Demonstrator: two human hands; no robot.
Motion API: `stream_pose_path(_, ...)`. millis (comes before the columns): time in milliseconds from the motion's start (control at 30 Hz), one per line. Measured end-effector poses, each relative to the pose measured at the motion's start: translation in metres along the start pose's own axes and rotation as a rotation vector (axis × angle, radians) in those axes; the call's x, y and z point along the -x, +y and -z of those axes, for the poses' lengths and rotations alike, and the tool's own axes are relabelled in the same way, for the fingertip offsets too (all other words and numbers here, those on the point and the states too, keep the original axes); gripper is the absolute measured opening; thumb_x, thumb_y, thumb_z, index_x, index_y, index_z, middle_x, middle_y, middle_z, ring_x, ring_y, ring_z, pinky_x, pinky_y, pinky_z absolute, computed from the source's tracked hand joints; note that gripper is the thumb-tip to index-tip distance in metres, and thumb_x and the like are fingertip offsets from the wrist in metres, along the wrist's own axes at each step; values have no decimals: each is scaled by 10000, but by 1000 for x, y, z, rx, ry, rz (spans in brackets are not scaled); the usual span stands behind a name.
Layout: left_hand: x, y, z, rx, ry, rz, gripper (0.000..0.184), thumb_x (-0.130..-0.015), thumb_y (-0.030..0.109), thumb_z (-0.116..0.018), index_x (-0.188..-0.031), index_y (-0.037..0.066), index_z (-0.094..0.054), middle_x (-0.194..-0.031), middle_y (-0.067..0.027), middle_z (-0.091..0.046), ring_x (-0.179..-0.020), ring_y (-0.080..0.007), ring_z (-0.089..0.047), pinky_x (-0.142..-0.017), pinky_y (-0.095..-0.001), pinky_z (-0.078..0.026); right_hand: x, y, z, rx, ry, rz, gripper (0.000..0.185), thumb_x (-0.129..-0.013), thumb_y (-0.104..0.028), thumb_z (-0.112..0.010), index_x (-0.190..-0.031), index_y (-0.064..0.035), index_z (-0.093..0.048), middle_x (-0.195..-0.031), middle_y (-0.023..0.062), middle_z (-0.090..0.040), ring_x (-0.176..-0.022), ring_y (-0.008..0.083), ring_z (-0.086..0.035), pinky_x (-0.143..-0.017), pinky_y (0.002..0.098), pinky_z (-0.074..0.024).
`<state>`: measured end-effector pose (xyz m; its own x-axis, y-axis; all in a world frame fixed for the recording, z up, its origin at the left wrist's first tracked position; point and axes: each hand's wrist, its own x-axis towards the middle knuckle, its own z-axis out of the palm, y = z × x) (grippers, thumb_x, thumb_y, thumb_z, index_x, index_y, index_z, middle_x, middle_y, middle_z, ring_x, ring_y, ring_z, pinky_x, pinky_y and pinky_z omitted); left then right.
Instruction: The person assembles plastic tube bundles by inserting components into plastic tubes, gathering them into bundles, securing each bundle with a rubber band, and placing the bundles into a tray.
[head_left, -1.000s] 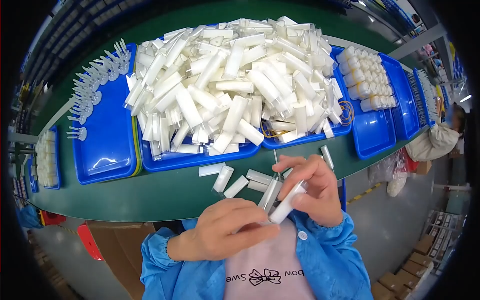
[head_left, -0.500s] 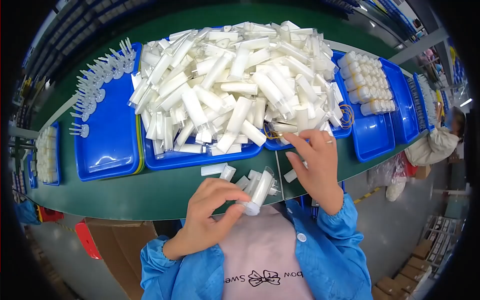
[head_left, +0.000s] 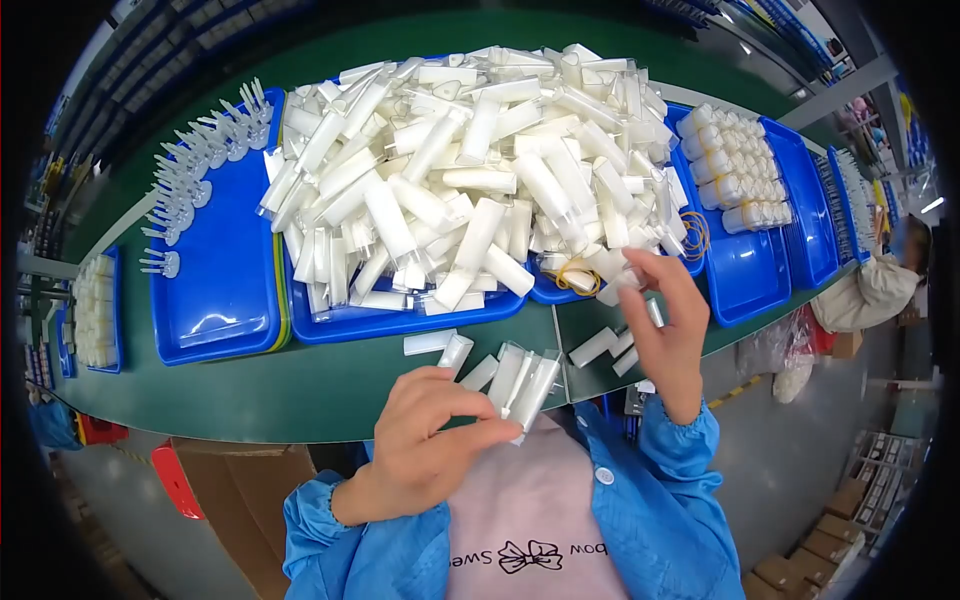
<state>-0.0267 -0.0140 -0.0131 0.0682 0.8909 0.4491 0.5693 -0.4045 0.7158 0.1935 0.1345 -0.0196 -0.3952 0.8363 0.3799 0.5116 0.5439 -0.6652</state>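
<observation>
My left hand is closed, thumb and fingers pinching the near end of a few white pieces in clear plastic sleeves, held upright side by side over the table's front edge. My right hand pinches one white-and-clear sleeved piece between thumb and forefinger, just in front of the pile. Beneath and beside the right hand, loose white pieces lie on the green table. More loose white pieces lie beyond the left hand.
A large heap of white sleeved pieces fills blue trays. Rubber bands lie at its near edge. On the left, a blue tray bears clear stemmed parts. Banded white bundles stand at right. A person sits far right.
My right hand has shifted right and now pinches a sleeved piece. The pieces in my left hand have turned and fanned apart, showing their faces more.
</observation>
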Motion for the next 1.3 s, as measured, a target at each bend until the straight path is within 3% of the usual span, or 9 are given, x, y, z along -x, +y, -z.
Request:
stream_pose_path(133,1,3,-2,-17,17,-46,233,-630,73,-685,-847,145,-730,-833,16,-614,-749,-174,-564,-818,-400,-466,3,0,11,-371,-23,-211,297,-768,57,-610,-1059,3,-580,-927,61,-607,-814,115,-565,-726,251,-464)
stream_pose_path(200,3,4,-4,-44,9,-87,246,-580,97,-751,-807,190,-738,-832,31,-615,-745,-152,-543,-819,-408,-461,6,-4,16,-789,-26,-327,260,-776,36,-585,-1033,3,-568,-934,73,-606,-829,103,-552,-755,239,-445)
stream_pose_path(333,-1,9,-7,-69,-6,-154,240,-571,116,-757,-792,207,-741,-841,49,-614,-736,-127,-529,-819,-396,-469,12,-21,3,-991,-47,-426,261,-789,-11,-571,-1047,-2,-529,-908,81,-601,-834,110,-556,-761,253,-447)
stream_pose_path(600,-3,14,-9,-134,-1,-246,293,-578,100,-725,-842,229,-734,-845,63,-609,-747,-114,-518,-833,-355,-473,16,-18,-1,-1043,-136,-445,256,-801,-28,-576,-1050,-4,-521,-909,96,-614,-869,132,-583,-765,273,-473)
stream_pose_path(933,-5,17,-9,-183,-26,-289,310,-603,96,-724,-886,224,-716,-835,61,-603,-766,-117,-524,-821,-340,-483,15,-16,-4,-1061,-209,-417,224,-791,-33,-605,-1007,-10,-551,-942,95,-601,-968,176,-574,-886,324,-425)
stream_pose_path(1067,-4,18,-9,-210,-26,-306,304,-607,98,-713,-890,210,-714,-844,52,-602,-752,-124,-523,-742,-319,-495,15,-22,-3,-1010,-247,-445,208,-773,-18,-628,-973,-26,-572,-950,78,-570,-1052,187,-538,-941,337,-373)
stream_pose_path(1300,-4,19,-8,-162,-78,-337,366,-575,82,-686,-934,152,-716,-876,4,-592,-746,-153,-524,-622,-274,-475,19,-22,0,-1096,-323,-448,188,-771,-13,-638,-948,-32,-578,-966,77,-562,-1087,188,-516,-944,333,-365)
